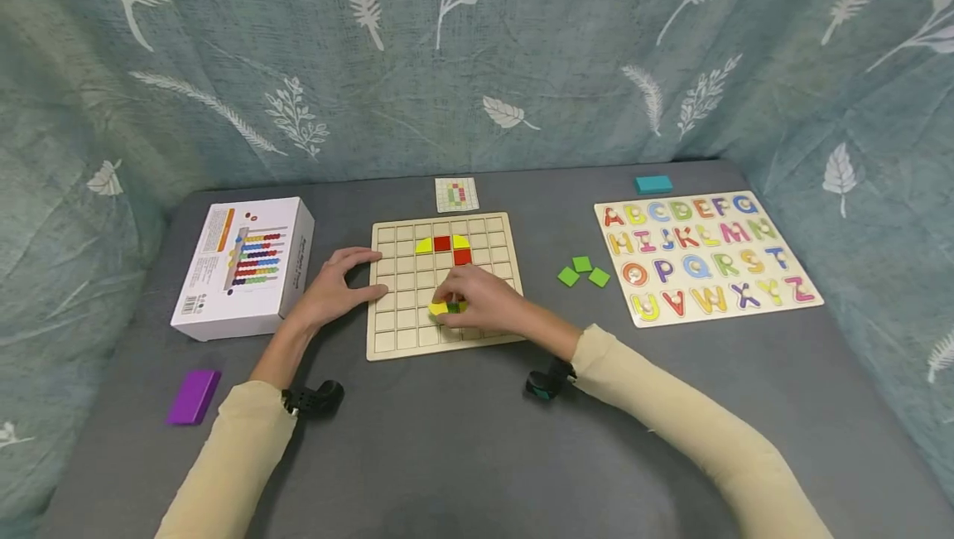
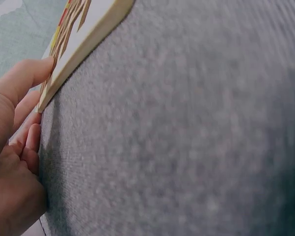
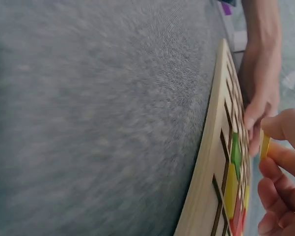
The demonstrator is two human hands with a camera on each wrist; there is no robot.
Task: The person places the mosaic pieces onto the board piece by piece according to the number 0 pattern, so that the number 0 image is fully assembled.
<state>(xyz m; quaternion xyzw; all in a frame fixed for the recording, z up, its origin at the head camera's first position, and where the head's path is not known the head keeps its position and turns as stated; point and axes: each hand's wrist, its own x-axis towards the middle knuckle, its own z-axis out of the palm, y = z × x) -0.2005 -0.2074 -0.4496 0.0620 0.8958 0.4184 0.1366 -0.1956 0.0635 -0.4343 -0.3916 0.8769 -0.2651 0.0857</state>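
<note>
A wooden grid board (image 1: 395,344) lies flat on the table. My left hand (image 1: 337,289) rests at its left edge, thumb and index fingertip touching the rim. Over the lower middle of the board, my right hand (image 1: 480,300) pinches a yellow tile (image 3: 265,145) between thumb and fingers. Close below it, a green tile (image 3: 235,153) and another yellow tile (image 3: 230,194) sit in the grid. Farther up, red tiles (image 1: 442,243) and yellow curved-edge tiles (image 1: 424,246) lie in cells. My right hand hides part of the board in the head view.
A pattern card (image 1: 456,194) lies behind the board. Three green tiles (image 1: 581,263) lie to its right, beside an alphabet puzzle board (image 1: 708,257) and a teal block (image 1: 653,185). On the left are an abacus box (image 1: 242,266) and a purple block (image 1: 194,397).
</note>
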